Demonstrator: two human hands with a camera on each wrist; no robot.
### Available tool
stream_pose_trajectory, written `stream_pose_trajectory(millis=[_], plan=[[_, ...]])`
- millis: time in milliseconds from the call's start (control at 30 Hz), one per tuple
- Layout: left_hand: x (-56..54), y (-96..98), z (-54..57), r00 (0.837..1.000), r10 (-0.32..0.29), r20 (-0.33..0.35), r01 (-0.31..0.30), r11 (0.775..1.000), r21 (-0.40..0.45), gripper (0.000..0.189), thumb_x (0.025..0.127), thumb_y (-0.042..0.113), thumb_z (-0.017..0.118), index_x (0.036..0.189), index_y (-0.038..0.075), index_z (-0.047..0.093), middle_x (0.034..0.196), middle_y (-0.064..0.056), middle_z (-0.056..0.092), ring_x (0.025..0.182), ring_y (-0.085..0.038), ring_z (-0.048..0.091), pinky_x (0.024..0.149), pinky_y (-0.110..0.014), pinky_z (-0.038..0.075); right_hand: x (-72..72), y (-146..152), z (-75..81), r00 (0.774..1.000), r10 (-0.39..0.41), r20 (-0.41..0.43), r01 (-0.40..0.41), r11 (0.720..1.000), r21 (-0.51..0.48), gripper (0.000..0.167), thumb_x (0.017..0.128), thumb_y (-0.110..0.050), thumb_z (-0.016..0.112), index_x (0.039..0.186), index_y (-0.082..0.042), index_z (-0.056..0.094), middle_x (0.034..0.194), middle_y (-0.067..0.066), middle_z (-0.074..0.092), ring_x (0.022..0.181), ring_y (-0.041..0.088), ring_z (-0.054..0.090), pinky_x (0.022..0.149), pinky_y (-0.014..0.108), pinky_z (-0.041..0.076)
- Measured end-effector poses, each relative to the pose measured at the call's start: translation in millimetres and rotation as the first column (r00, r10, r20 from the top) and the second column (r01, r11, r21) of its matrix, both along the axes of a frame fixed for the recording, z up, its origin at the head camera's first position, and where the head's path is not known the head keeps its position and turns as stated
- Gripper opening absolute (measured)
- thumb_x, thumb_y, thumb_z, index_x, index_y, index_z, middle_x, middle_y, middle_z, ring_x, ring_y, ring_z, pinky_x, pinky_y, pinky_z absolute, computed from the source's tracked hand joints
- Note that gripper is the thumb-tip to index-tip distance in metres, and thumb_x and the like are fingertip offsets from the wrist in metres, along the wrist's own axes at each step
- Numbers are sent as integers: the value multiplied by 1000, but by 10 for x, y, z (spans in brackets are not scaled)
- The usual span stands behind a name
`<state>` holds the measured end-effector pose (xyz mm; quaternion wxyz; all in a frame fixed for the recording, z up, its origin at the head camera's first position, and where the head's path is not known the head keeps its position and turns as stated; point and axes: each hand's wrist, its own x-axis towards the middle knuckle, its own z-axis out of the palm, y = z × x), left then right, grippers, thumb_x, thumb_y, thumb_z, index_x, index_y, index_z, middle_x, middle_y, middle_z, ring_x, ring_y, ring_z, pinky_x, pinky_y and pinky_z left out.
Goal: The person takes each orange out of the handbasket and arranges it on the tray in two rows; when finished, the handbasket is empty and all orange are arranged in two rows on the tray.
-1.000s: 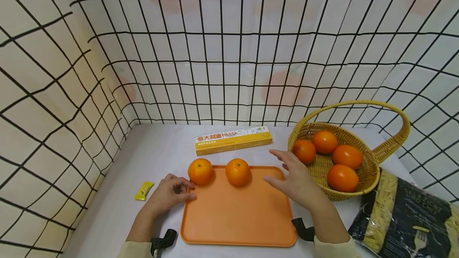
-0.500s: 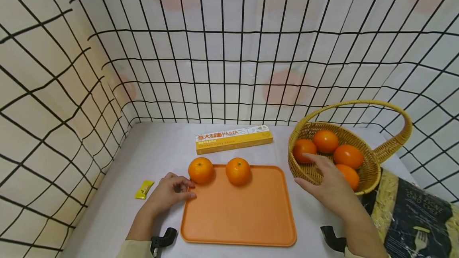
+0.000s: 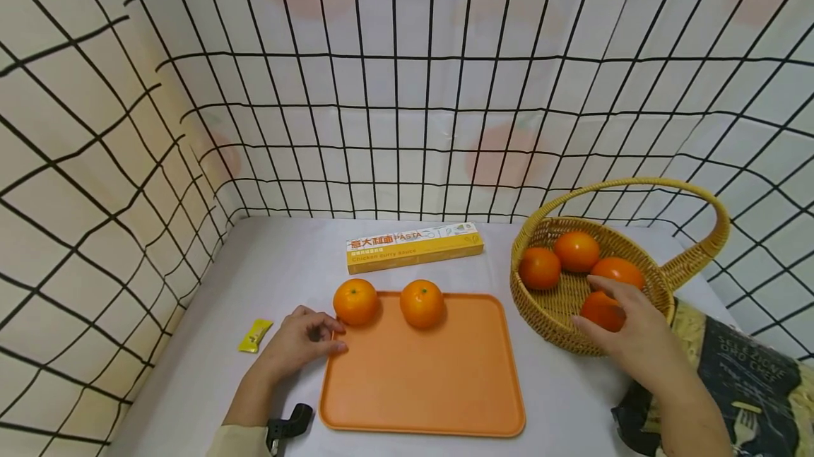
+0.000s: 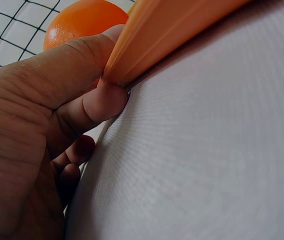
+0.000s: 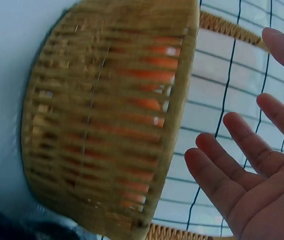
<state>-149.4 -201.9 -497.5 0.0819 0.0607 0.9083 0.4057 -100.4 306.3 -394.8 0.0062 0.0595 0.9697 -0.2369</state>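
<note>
The right hand point(image 3: 642, 340) is over the basket point(image 3: 543, 319) at the right of the frame, thumb and fingers apart, nothing between them that it grips. From the head view the near fruit point(image 3: 600, 312) shows in the gap of that hand, down in the basket; the right wrist view has the fingers stretched and spread, clear of the rim, with orange skin glinting through the weave. Three other fruits point(image 3: 576, 251) sit in the basket, to the upper left and above the near one, and the handle point(image 3: 636, 181) arches up behind them.

Across to the lower left, and the left hand point(image 3: 300, 340) is clamped on the tray point(image 3: 422, 379): the left wrist view has it clearly, thumb on one side of the edge, a finger on the other. The tray is orange, lying in the lower middle of the frame.

Two oranges here! The left orange point(image 3: 356, 301) is at the tray's upper left corner, just beyond the left hand's fingertips; the right orange point(image 3: 422, 304) is by the upper edge, a little apart from it. Above them, a yellow and white pasta box point(image 3: 415, 248), slightly askew. Left of the left hand, a small yellow sachet point(image 3: 256, 336) on the white table point(image 3: 191, 393). Lower right corner, a dark pasta bag point(image 3: 740, 379), partly behind the right forearm.
</note>
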Motion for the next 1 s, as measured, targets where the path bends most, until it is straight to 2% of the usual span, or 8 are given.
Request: stream_pose_trajectory(millis=[167, 367, 500, 767, 1000], plan=[[0, 13, 8, 1000, 5, 11, -5, 1000, 2, 23, 75, 40, 90, 89, 32, 75, 88, 4, 57, 98, -18, 45, 84, -37, 31, -7, 203, -3, 1000, 1, 27, -1, 1000, -3, 92, 88, -64, 70, 157, -13, 35, 156, 36, 29, 131, 62, 34, 92, 80, 35], [5, 13, 20, 1000, 13, 22, -13, 1000, 2, 23, 74, 40, 91, 89, 32, 75, 88, 4, 57, 99, -18, 45, 84, -37, 33, -27, 405, -19, 996, 27, 82, -27, 1000, 2, 96, 90, -66, 65, 158, -9, 31, 156, 39, 23, 132, 65, 30, 94, 81, 32], [3, 2, 12, 999, 14, 29, -14, 1000, 1, 23, 74, 40, 91, 89, 32, 75, 88, 4, 57, 99, -18, 45, 84, -37, 33, -40, 517, -70, 997, 50, 64, -52, 998, 34, 94, 90, -66, 65, 156, -7, 33, 154, 41, 25, 132, 66, 29, 95, 81, 30], [1, 3, 3, 999, 21, 32, -21, 1000, -16, 23, 74, 40, 91, 88, 33, 75, 89, 4, 57, 100, -19, 45, 85, -38, 32, -98, 606, -149, 995, 99, 31, -101, 990, 98, 94, 86, -65, 70, 149, -1, 43, 148, 39, 35, 127, 61, 37, 95, 79, 34], [-6, 12, -1, 999, 30, 37, -29, 999, -25, 23, 74, 42, 91, 88, 33, 75, 91, 4, 57, 101, -19, 45, 86, -39, 32, -151, 648, -180, 988, 151, 31, -153, 982, 109, 96, 83, -63, 76, 149, -2, 43, 149, 38, 35, 128, 61, 38, 95, 79, 34]])
